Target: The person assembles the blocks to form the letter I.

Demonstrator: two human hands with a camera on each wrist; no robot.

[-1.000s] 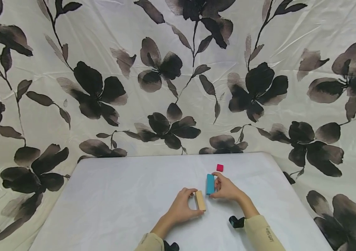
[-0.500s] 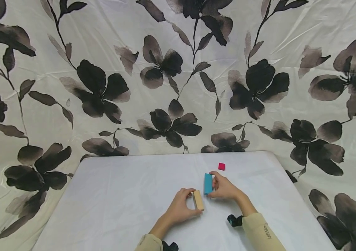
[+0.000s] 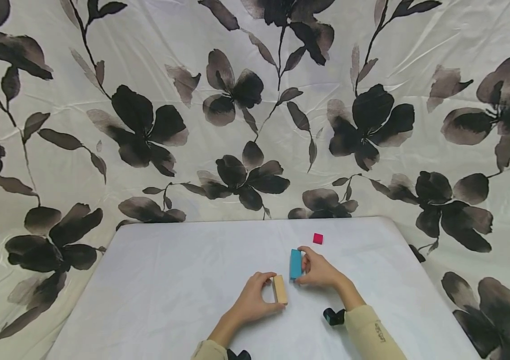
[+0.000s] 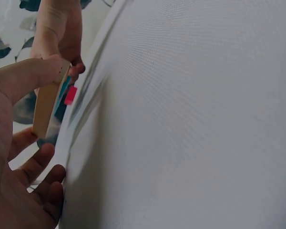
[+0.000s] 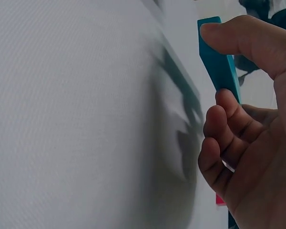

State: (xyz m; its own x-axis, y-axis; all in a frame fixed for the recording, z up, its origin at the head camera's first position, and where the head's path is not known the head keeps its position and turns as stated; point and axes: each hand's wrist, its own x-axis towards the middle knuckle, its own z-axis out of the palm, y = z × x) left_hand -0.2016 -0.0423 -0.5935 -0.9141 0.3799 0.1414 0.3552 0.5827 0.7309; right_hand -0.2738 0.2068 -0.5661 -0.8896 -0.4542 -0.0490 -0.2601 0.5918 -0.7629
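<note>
My left hand (image 3: 253, 299) pinches a plain wooden block (image 3: 279, 290) end to end between thumb and fingers. In the left wrist view that wooden block (image 4: 46, 105) is held above the white surface, its long side tilted. To the right and a little farther back, my right hand (image 3: 321, 270) grips a blue block (image 3: 296, 264) by its two ends. The right wrist view shows the thumb on one end of the blue block (image 5: 218, 59) and a fingertip at the other. A small gap separates the two blocks. Behind the right hand lies a small red block (image 3: 318, 238).
A white-covered table (image 3: 169, 280) spreads under both hands. Its far edge meets a hanging cloth (image 3: 255, 100) with dark flower prints. A small black device (image 3: 334, 316) sits at the right wrist, beside the beige sleeve (image 3: 374, 332).
Both hands have shifted slightly to the left with their blocks. The grips look the same, and the red block stays behind them near the far edge.
</note>
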